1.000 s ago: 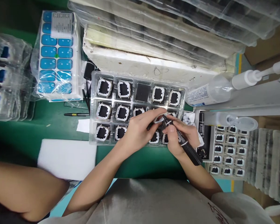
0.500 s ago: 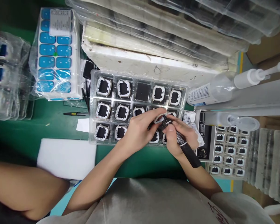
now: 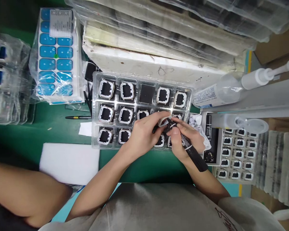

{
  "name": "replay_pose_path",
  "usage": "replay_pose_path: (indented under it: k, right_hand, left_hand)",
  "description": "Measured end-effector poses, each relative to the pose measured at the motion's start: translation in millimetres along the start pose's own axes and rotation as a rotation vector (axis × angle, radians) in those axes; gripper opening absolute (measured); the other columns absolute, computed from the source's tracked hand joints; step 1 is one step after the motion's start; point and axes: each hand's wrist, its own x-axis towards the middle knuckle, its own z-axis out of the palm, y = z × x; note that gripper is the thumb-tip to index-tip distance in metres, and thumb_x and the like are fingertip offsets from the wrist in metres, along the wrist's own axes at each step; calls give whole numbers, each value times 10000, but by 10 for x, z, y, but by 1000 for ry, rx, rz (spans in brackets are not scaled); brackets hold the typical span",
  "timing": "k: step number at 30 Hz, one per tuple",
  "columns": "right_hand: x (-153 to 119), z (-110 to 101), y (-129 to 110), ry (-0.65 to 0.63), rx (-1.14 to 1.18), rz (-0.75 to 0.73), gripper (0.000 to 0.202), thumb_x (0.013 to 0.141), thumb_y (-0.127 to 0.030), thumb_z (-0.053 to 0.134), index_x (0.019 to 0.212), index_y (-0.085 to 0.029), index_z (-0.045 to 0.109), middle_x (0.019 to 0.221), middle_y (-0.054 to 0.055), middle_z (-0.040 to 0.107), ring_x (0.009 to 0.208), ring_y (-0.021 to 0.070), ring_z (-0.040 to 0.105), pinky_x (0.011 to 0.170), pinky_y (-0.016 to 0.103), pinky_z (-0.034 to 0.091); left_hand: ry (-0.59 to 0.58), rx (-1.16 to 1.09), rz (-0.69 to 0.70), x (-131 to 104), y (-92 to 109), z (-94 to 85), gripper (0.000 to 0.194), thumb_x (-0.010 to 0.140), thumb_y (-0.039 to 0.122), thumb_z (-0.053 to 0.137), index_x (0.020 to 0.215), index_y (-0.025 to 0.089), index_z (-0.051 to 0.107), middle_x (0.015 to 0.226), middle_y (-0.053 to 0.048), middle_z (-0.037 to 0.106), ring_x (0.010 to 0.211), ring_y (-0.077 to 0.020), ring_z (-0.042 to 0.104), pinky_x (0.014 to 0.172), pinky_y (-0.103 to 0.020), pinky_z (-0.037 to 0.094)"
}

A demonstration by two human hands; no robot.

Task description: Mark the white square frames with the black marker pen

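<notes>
Over the right part of a clear plastic tray (image 3: 95, 110), my left hand (image 3: 146, 131) is closed on a small white frame (image 3: 164, 121). My right hand (image 3: 186, 139) grips a black marker (image 3: 192, 152), its tip end at the frame and its body slanting down to the right. Some white paper or cloth (image 3: 207, 143) lies against the right hand. White frames with black inserts, such as one at the upper left (image 3: 107, 89), sit in the tray's compartments. One top-row compartment shows only a black square (image 3: 146, 94). My fingers hide part of the held frame.
Blue parts in a bagged tray (image 3: 47, 52) lie at the upper left, with a pen (image 3: 78, 117) and white pad (image 3: 69, 163) below. Stacked trays and a bottle (image 3: 213, 93) stand behind. At right are a box (image 3: 216, 141) and another frame tray (image 3: 239, 154). Someone's arm (image 3: 31, 189) is at lower left.
Both hands keep nearly the same place and grip. The marker's rear end has shifted very slightly upward, and the whole view has moved a little.
</notes>
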Motion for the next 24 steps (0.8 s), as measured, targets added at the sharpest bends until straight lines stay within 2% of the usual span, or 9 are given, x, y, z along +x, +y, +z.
replay_pose_path:
  k: [3, 5, 9, 12, 16, 24]
  right_hand:
    - [21, -52, -53, -76, -22, 94, 54, 969, -206, 740, 984, -258, 744, 742, -5, 787, 995, 285, 856, 842, 477, 763]
    - [37, -80, -86, -140, -36, 157, 96, 980, -204, 727, 899, -247, 753, 762, 12, 799, 1016, 280, 854, 865, 463, 757]
    - [39, -74, -98, -104, -26, 159, 124, 971, -185, 730, 867, -248, 753, 758, 4, 797, 1005, 275, 854, 888, 462, 752]
    - [17, -28, -62, -69, -19, 109, 70, 968, -193, 735, 960, -262, 749, 753, -9, 792, 978, 272, 857, 867, 468, 757]
    - [-3, 14, -26, 16, 23, 58, 125, 968, -191, 725, 1066, -269, 726, 754, -21, 785, 956, 266, 859, 828, 455, 756]
    - [15, -18, -64, -41, -11, 78, 79, 953, -168, 737, 945, -245, 721, 743, -11, 776, 989, 276, 856, 853, 447, 755]
  left_hand:
    - [-1, -7, -12, -5, 1, 1, 359, 1001, 103, 668, 1332, 239, 692, 1221, -40, 816, 1036, -168, 813, 958, -275, 665]
    - [-5, -11, -19, -6, -1, 3, 364, 1000, 100, 662, 1334, 242, 691, 1219, -40, 815, 1028, -167, 812, 953, -276, 665]
    - [3, -1, -16, -5, 1, 4, 356, 1001, 98, 661, 1327, 238, 692, 1222, -39, 812, 1025, -160, 805, 951, -272, 660]
    - [3, -3, -11, -4, 4, 1, 355, 999, 93, 665, 1323, 235, 692, 1222, -39, 813, 1013, -155, 805, 936, -262, 658]
    - [0, 2, -31, -6, 4, 3, 355, 999, 108, 673, 1328, 240, 689, 1220, -46, 816, 979, -159, 809, 885, -261, 661]
    - [7, 2, 1, -2, -2, 4, 363, 991, 78, 680, 1324, 224, 690, 1234, -48, 816, 1005, -159, 812, 920, -263, 662]
